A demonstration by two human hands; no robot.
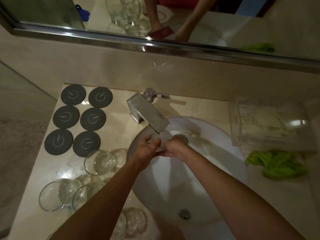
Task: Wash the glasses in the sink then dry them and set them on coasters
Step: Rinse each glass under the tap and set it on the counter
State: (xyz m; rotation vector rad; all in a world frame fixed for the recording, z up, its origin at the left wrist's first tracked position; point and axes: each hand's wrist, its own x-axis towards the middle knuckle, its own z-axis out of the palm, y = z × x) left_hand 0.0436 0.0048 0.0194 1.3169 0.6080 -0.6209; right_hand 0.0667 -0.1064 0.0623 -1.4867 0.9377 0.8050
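Note:
Both my hands hold one clear glass [162, 138] under the spout of the chrome faucet [147, 111], over the white sink [216, 153]. My left hand [147, 149] grips the glass from the left; my right hand [176, 149] grips it from the right, partly covering it. Several more clear glasses [99, 161] stand on the counter left of the sink, and another glass [133, 220] is near the front edge. Several dark round coasters [92, 118] lie in two columns at the back left, all bare.
A green cloth [277, 164] lies crumpled on the counter right of the sink. A clear plastic tray [270, 122] sits behind it. A mirror [121, 18] runs along the back wall. The drain [185, 213] shows in the basin's near side.

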